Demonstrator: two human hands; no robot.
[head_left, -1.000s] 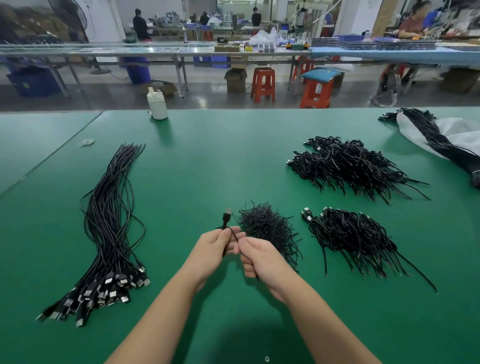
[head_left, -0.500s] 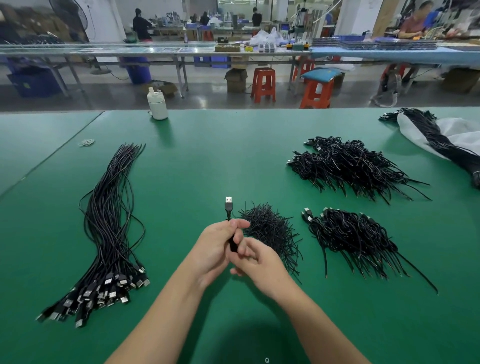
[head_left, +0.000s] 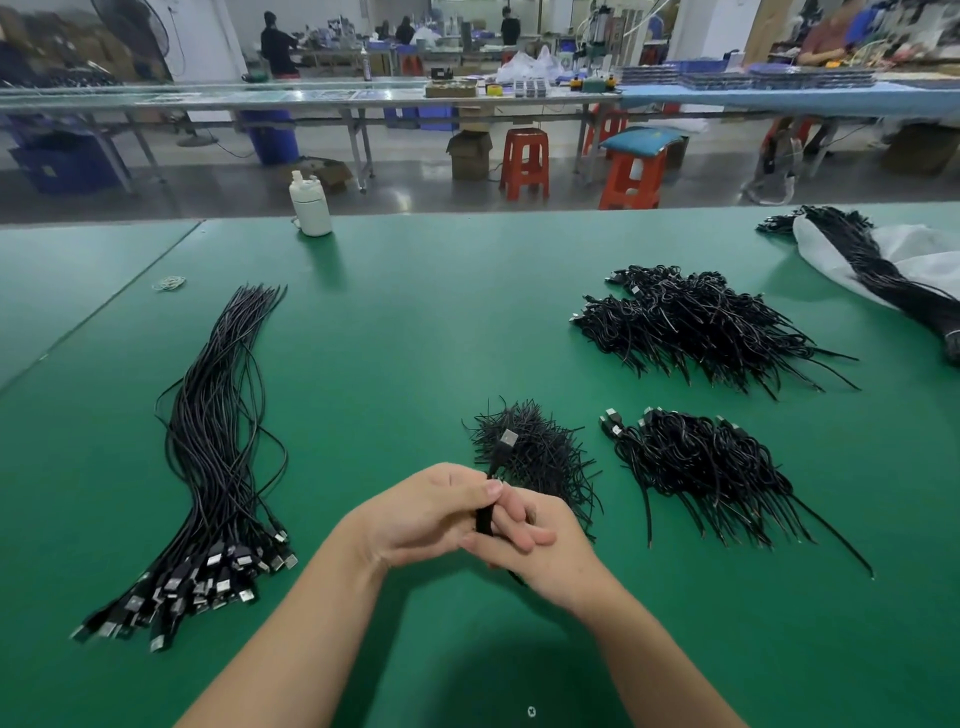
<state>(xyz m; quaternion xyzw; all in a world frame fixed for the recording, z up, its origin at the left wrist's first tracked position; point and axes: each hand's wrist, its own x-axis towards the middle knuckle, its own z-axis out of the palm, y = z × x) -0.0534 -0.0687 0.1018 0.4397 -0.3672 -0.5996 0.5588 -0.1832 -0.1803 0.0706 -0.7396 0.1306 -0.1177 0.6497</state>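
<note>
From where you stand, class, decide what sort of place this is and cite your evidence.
Probably a cable-assembly factory floor: heaps of black USB cables on a green worktable, the left hand and right hand gripping one USB cable, and long workbenches with red stools behind.

Black USB cable (head_left: 485, 517), silver plug (head_left: 508, 438) angled up-right; held between left hand (head_left: 426, 512) and right hand (head_left: 543, 553).

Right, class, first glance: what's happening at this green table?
A person holds one black USB cable between left hand and right hand above the green table, plug pointing away, apparently folding it up. Just beyond lies a heap of short black ties. Straight cables stretch out on the left; two piles of bundled cables sit on the right.
</note>
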